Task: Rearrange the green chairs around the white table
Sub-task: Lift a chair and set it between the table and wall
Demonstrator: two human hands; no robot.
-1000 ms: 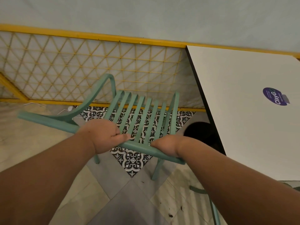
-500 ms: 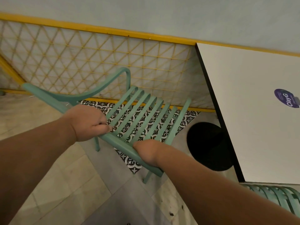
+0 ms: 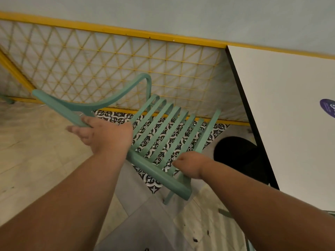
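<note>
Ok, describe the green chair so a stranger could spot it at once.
Find the white table on the right and the yellow lattice fence behind. The green chair is in the corner between them, beside the table's round black base. Its mint slats and one curved armrest set it apart.

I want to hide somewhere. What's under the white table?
Under the white table only a round black base on the floor shows, beside the green chair. The tabletop covers everything further in.

Support: tiled floor (image 3: 36,160), white surface (image 3: 290,105).
Purple sticker (image 3: 328,107) lies on the surface; black round base (image 3: 235,154) stands on the floor.
</note>
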